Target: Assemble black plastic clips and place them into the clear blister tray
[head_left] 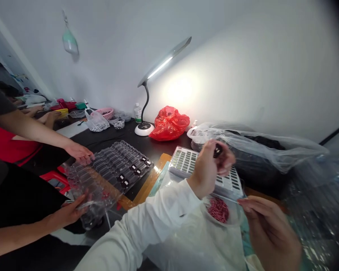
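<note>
Fingers of the left hand (209, 163) curl around a glossy dark piece (218, 150) above the slotted white tray (183, 158); those of the right hand (271, 229) pinch narrowly in front of it, on what I cannot tell. Black table (142, 145) and lamplit pale wall (243, 75) extend behind the tray. The piece is small, partly hidden, with a white glint. A bowl (234, 220) stands close before the tray, clear plastic (288, 158) crowds its right, and tabletop separates it from the clear moulded tray (115, 158) leftward.

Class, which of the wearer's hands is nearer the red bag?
Left. The left hand is in front and right of the red bag; the right hand is farther off, lower right.
</note>
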A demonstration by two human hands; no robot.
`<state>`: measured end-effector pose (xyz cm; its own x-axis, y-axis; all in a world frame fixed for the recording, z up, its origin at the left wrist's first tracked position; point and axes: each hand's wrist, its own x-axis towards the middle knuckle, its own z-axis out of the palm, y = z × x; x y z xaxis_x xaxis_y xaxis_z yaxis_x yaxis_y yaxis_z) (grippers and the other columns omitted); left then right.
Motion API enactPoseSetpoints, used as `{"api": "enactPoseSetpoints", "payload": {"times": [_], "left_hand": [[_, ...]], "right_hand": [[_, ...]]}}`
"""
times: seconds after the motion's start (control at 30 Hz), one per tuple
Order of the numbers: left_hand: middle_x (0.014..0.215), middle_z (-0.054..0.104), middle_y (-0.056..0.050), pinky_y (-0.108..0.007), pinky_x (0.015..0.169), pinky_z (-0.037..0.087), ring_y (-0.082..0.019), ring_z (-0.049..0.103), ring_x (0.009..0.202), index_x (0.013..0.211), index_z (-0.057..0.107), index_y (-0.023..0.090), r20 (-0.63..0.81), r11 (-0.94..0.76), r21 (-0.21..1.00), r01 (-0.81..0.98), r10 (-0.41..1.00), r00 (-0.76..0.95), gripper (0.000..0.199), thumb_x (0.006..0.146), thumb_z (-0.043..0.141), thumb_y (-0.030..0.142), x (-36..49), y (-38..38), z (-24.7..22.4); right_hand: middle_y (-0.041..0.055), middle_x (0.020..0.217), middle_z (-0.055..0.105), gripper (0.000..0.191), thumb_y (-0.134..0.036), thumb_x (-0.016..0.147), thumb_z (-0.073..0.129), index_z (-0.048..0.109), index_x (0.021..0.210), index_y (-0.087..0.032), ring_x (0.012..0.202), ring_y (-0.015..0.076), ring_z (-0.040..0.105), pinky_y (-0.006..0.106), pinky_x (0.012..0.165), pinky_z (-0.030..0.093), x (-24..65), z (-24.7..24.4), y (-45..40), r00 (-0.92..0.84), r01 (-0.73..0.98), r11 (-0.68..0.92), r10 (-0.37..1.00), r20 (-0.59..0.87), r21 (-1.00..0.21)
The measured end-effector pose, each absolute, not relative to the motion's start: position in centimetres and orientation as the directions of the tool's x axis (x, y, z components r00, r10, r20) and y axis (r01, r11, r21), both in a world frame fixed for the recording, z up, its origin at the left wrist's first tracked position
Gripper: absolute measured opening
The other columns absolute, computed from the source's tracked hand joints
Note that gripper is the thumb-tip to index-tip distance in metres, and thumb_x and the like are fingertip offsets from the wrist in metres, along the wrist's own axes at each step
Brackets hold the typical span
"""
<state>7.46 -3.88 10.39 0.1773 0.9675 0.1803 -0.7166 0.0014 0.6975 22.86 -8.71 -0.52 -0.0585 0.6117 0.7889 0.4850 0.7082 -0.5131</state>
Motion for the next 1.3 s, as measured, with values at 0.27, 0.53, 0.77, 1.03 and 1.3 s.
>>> {"api": "enactPoseSetpoints", "payload": {"times": [0.27, 0.53, 0.77, 1.03, 1.3], "left_hand": [[0.056, 0.038, 0.004, -0.02, 0.042, 0.021, -0.008, 0.03, 0.044, 0.081, 0.042, 0.02, 0.195, -0.049, 0.741, -0.67, 0.97, 0.146, 0.042, 0.087, 0.047, 0.061, 5.8, -2.0, 5.4], [0.065, 0.04, 0.003, -0.02, 0.049, 0.026, -0.009, 0.032, 0.053, 0.097, 0.053, 0.019, 0.304, -0.099, 0.905, -0.413, 0.83, 0.468, 0.038, 0.092, 0.047, 0.056, 7.3, -4.3, 4.4], [0.091, 0.064, -0.01, -0.026, 0.066, 0.045, -0.015, 0.058, 0.075, 0.105, 0.057, 0.017, 0.26, 0.063, 0.794, -0.605, 0.864, 0.431, 0.041, 0.09, 0.053, 0.054, 7.8, -4.0, 3.1], [0.117, 0.062, -0.006, -0.028, 0.087, 0.049, -0.019, 0.059, 0.108, 0.103, 0.062, 0.02, 0.049, 0.228, 0.608, -0.76, 0.945, 0.323, 0.023, 0.088, 0.064, 0.037, 7.9, -2.9, 2.2], [0.081, 0.057, -0.003, -0.02, 0.067, 0.05, -0.011, 0.055, 0.074, 0.099, 0.069, 0.014, -0.057, 0.245, 0.599, -0.762, 0.963, 0.264, 0.03, 0.084, 0.067, 0.041, 7.8, -2.2, 1.3]], "right_hand": [[0.0044, 0.093, 0.063, 0.015, -0.028, 0.094, 0.055, 0.069, 0.093, -0.022, 0.084, 0.0173, 0.061, 0.029, 0.072, 0.047, 23.3, -0.2, -8.2, -0.019, 0.598, 0.64, 0.613, 0.79, -0.482], [0.0079, 0.093, 0.066, 0.021, -0.034, 0.093, 0.054, 0.069, 0.09, -0.02, 0.091, 0.0205, 0.062, 0.035, 0.082, 0.05, 24.3, -0.5, -6.9, 0.172, 0.526, 0.477, 0.75, 0.638, -0.704], [0.0058, 0.087, 0.066, 0.024, -0.039, 0.083, 0.064, 0.064, 0.093, -0.018, 0.079, 0.018, 0.062, 0.033, 0.075, 0.052, 24.6, -1.6, -5.8, 0.425, 0.193, 0.341, 0.816, 0.392, -0.92], [0.0053, 0.091, 0.062, 0.018, -0.039, 0.082, 0.065, 0.067, 0.082, -0.021, 0.089, 0.0191, 0.059, 0.034, 0.081, 0.05, 24.5, -2.8, -5.2, 0.354, 0.202, 0.382, 0.83, 0.431, -0.902], [0.0042, 0.087, 0.065, 0.013, -0.034, 0.083, 0.065, 0.069, 0.084, -0.021, 0.084, 0.0183, 0.061, 0.033, 0.078, 0.051, 24.0, -2.2, -5.9, 0.282, 0.229, 0.364, 0.863, 0.419, -0.903]]}}
